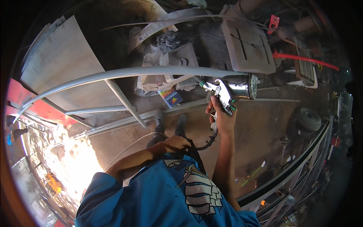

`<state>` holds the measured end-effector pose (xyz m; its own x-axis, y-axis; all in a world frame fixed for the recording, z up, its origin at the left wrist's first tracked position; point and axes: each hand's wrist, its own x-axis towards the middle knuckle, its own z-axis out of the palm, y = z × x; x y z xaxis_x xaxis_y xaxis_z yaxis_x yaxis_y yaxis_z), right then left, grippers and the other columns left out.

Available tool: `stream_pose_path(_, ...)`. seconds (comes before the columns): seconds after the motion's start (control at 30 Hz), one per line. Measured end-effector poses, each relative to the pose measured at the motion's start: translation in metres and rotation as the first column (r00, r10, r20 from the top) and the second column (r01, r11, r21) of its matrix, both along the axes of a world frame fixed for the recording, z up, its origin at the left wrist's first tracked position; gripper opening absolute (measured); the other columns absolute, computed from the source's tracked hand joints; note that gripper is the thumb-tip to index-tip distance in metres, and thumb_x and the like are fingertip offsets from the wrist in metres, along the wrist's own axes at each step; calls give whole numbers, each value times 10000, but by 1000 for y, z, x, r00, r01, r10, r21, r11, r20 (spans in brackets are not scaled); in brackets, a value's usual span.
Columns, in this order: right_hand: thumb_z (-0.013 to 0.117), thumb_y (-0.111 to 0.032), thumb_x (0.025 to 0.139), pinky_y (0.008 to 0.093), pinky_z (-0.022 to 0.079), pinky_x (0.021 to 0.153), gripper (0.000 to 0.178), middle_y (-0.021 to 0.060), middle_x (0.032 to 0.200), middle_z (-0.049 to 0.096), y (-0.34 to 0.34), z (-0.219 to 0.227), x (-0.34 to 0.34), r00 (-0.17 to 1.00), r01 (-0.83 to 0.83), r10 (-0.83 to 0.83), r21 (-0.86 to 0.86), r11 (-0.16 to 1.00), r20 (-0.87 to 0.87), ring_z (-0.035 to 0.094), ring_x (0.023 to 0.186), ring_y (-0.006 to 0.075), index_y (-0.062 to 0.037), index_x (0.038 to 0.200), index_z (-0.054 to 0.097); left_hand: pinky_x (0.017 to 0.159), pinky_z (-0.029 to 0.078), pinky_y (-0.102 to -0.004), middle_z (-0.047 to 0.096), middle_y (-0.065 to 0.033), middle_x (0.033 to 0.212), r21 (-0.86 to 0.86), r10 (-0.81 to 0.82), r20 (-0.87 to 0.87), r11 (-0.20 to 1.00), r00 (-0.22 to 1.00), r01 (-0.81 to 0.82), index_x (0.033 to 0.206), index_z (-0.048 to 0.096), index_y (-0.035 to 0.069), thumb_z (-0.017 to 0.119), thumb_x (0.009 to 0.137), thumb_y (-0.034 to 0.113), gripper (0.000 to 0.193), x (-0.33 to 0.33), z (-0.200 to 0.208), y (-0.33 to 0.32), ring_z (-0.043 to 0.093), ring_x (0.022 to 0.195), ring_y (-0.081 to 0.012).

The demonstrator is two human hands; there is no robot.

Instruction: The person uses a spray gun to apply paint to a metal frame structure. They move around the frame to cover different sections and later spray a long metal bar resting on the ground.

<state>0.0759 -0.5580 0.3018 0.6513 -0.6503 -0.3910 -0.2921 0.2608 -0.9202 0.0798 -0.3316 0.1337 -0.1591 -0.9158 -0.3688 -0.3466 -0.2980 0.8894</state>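
Note:
My right hand [224,117] is wrapped round the grip of a spray gun [221,94], held up at the right of centre. Its dark metal cup [240,86] lies on its side, and the nozzle points left, close to a pale grey metal tube frame [145,72]. From the gun's grip a dark air hose [209,143] curves down to my waist. There my left hand [177,143] is closed around the hose, its fingers partly hidden.
Beyond the tube frame sit a dusty carton [181,60] and a small colourful box [170,97]. Large flat panels [64,60] lean at left. A plastic seat panel [247,45] stands far right of centre. At right are a tyre [308,119] and long metal bars [287,172].

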Motion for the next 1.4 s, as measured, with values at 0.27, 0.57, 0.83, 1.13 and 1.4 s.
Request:
stream_pose_path(0.27,743,-264,996,267,444,410,253,10,747,622,-48,-17,-26,951,260,-278,-141,955,-133,642,624,123,-36,959,641,932,521,-466,721,-126,1195,47,-31,27,998,999,30,1306,689,137,660,977,399,421,-20,-8,-30,661,1123,-358)
stream_pose_path(0.57,723,-219,999,271,432,421,205,6,749,643,-113,-28,-80,864,464,-504,-374,803,-9,613,589,93,-15,999,701,821,516,-477,719,-180,1011,-145,163,-22,976,986,-165,1123,727,111,712,928,219,223,-57,-34,-65,675,1011,-399)
stream_pose_path(0.83,764,-300,981,268,466,432,290,8,770,660,-133,-27,-94,881,439,-469,-251,863,-70,628,601,92,-24,958,679,821,525,-484,732,-158,1017,-146,141,67,981,988,-130,1143,739,108,729,922,272,275,-71,-32,-85,677,1007,-391)
stream_pose_path(1.13,743,-289,993,257,465,418,270,29,782,665,-102,-22,-58,997,72,-72,6,997,-13,671,645,129,-24,981,690,847,531,-484,730,-156,1107,-78,201,59,978,978,-196,1164,733,103,737,937,273,284,-87,-9,-72,681,1019,-388)
stream_pose_path(1.4,764,-278,982,268,450,392,260,16,750,643,-118,-42,-51,967,250,-251,-29,968,-52,642,602,120,-37,969,669,913,555,-443,744,-131,1199,-88,284,109,957,953,-276,1210,752,78,718,960,332,358,-86,-1,-65,706,1059,-357)
